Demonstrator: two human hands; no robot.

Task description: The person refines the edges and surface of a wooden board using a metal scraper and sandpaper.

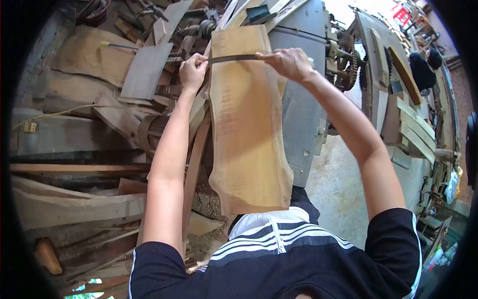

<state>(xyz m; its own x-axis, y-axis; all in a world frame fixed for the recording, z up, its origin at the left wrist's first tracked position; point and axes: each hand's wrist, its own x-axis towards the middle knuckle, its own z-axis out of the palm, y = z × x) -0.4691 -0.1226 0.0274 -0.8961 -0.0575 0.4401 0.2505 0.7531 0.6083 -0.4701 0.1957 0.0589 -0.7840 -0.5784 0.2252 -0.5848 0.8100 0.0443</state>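
A long wooden slab (246, 134) with wavy side edges lies lengthwise in front of me, its near end close to my waist. Across its far part runs a thin dark strip (233, 58), slightly bowed. My left hand (193, 72) pinches the strip's left end, just beyond the slab's left edge. The strip's right end is in my right hand (289, 64), over the slab's right edge. Both arms are stretched forward. The fingers' undersides are hidden.
A grey metal table (303, 109) extends under and right of the slab. Boards and offcuts (94, 55) are piled at the left. Toothed machinery (351, 62) stands at the right, near stacked wood pieces (416, 127). Concrete floor (341, 174) shows below it.
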